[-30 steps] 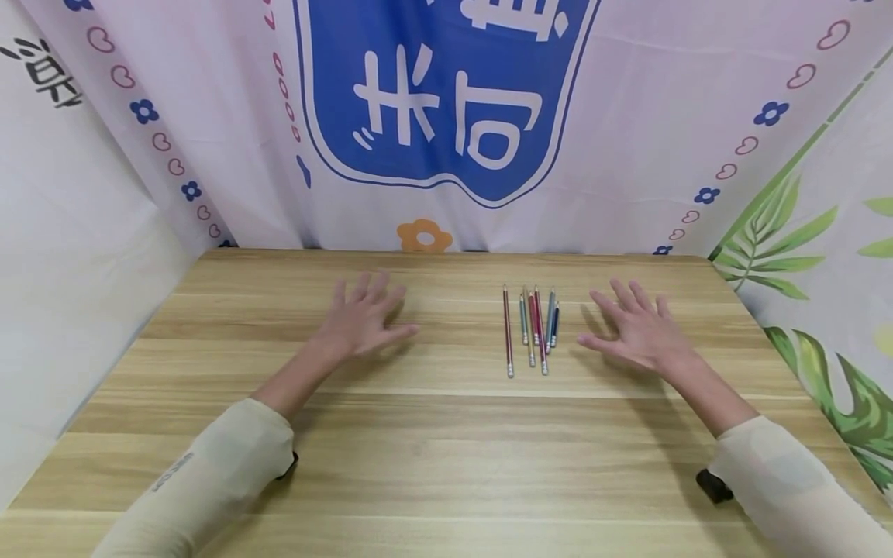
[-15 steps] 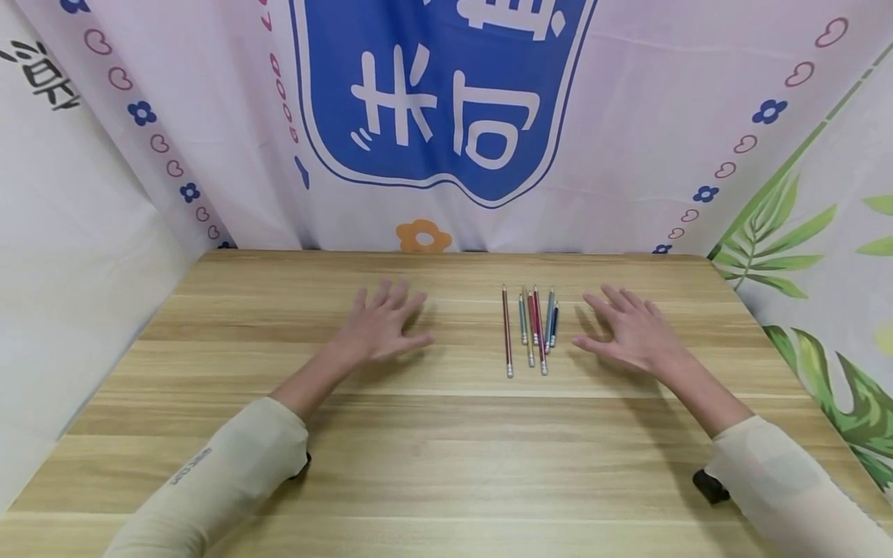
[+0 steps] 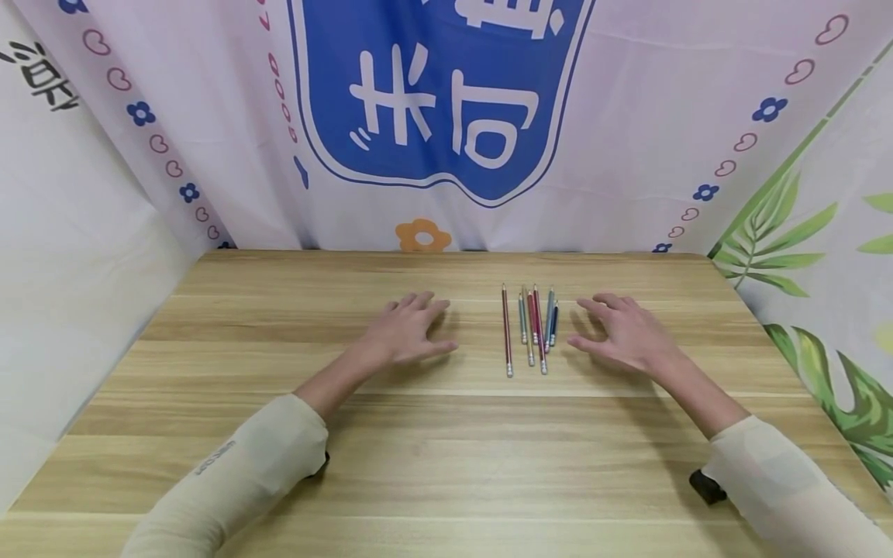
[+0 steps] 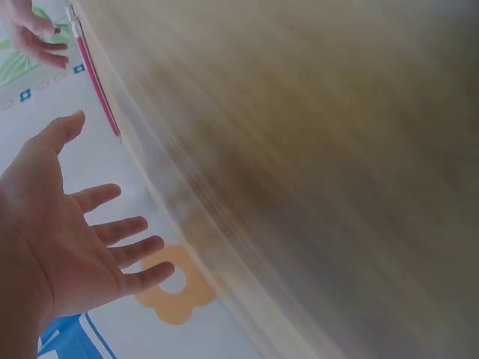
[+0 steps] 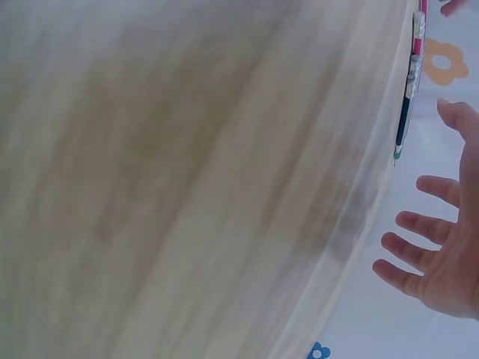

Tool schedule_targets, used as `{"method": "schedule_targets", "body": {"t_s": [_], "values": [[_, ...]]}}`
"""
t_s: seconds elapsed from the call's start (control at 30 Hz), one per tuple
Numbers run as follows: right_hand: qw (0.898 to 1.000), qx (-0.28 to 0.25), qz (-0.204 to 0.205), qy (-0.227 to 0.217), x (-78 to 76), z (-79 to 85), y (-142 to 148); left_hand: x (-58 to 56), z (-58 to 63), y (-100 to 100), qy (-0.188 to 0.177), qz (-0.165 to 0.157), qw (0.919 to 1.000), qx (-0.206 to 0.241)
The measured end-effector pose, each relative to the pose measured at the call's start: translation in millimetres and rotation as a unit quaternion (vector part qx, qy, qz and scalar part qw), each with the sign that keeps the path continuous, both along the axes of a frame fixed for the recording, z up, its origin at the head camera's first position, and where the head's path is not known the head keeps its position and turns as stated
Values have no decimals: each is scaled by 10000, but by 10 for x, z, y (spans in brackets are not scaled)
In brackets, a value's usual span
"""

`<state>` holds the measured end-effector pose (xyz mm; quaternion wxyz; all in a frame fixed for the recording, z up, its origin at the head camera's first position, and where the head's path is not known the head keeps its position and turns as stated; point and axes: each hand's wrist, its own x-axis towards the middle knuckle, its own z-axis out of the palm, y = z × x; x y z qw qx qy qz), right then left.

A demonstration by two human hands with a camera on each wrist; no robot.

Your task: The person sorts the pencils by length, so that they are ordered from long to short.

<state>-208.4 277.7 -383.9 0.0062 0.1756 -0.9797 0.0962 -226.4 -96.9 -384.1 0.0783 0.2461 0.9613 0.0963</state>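
Several pencils [image 3: 536, 325] with eraser ends toward me lie in a loose bunch right of the table's middle. A dark red pencil [image 3: 507, 333] lies slightly apart on their left, and a short dark blue pencil [image 3: 554, 324] is rightmost. My left hand [image 3: 405, 332] hovers left of them, fingers spread and nothing held. My right hand [image 3: 631, 333] is just right of the bunch, thumb and fingers apart, also holding nothing. In the left wrist view a red pencil [image 4: 97, 86] shows beyond the left thumb. The right wrist view has the dark pencil [image 5: 405, 120] near the right thumb.
The wooden table [image 3: 432, 465] reaches back to a printed curtain [image 3: 628, 139] with a blue shield design. White cloth [image 3: 77, 232] hangs at the left, and a leaf-patterned cloth [image 3: 837, 256] is at the right.
My left hand has moved right, toward the pencils, its fingers bending a little more. My right hand has shifted slightly left and its fingers have come a little lower. The pencils have stayed put.
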Motion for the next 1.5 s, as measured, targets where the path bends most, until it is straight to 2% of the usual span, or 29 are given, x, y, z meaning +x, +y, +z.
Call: {"method": "schedule_targets", "body": {"t_s": [0.23,0.37,0.63,0.8,0.93,1.2,1.5], "values": [[9996,-259,111,-46,15,-3,-44,-20,-34,171,-36,-161,9993,340],[9990,-420,144,-47,22,-15,-59,-4,-36,274,-240,-186,9975,643],[9967,-788,179,-22,32,-27,-110,24,-22,493,-775,-153,9888,1269],[9935,-1111,177,-178,34,-31,-148,23,-47,632,-848,-241,9842,1534],[9904,-1342,163,-302,35,-35,-177,28,-64,740,-773,-253,9843,1565],[9834,-1693,69,-655,72,-10,-229,60,-53,941,-927,59,9827,1604],[9751,-2033,139,-878,82,-25,-263,74,-48,1041,-905,233,9854,1426]]}}
